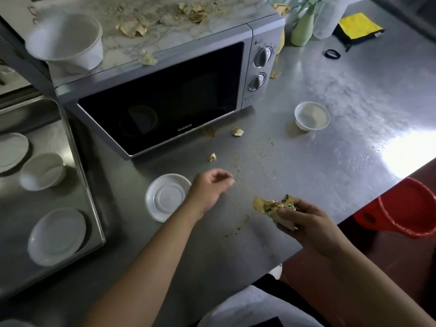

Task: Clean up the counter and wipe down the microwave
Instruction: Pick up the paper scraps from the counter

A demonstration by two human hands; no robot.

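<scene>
My right hand (306, 223) grips a wad of scraps (274, 206) over the counter (330, 149), in front of the microwave (165, 90) and toward the counter's near edge. My left hand (210, 187) hovers with loosely curled fingers, holding nothing, beside one white lid (165, 197). Two loose scraps (237, 131) lie just before the microwave door; one small bowl (311, 115) sits to its right. Bare steel stretches right of the microwave. One red bin (405, 208) stands past the counter's edge.

Crumb-strewn counter (306, 161), littered microwave (165, 95)
</scene>
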